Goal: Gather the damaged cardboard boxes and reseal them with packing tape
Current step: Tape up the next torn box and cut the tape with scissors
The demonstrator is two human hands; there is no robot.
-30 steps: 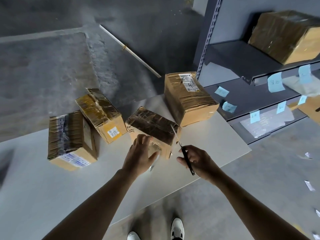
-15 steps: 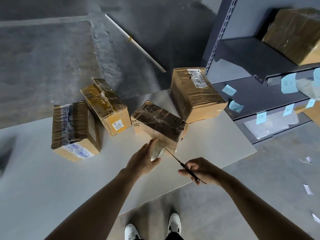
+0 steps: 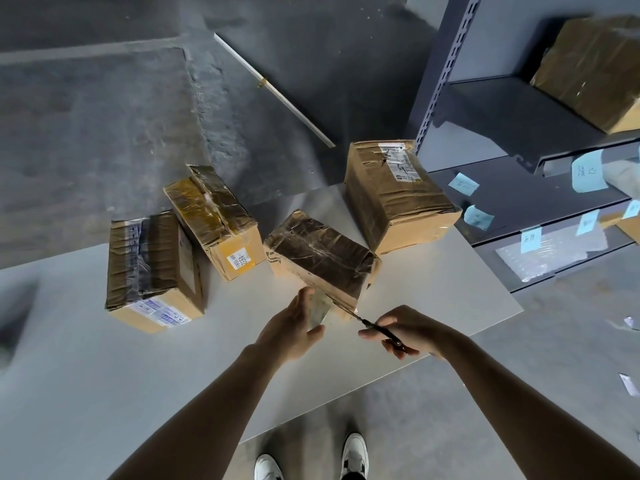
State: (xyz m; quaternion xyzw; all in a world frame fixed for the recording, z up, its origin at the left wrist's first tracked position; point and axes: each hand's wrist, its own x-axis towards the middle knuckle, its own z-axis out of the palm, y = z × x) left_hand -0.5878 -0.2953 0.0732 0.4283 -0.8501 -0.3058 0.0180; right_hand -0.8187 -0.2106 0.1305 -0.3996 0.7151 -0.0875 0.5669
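Here, the dented box [image 3: 317,284] wears glossy, wrinkled tape [image 3: 320,249].

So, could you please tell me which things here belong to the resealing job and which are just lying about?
Job: tape in left hand; scissors in right hand; middle box, left box, yellow-label box, tall box.
Lying about: white rod; shelf box; blue notes; paper scraps.

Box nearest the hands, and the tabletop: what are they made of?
Box: brown cardboard, top under glossy tape, judging by the wrinkled sheen. Tabletop: smooth matte pale grey, probably laminate or painted board; cannot tell which.
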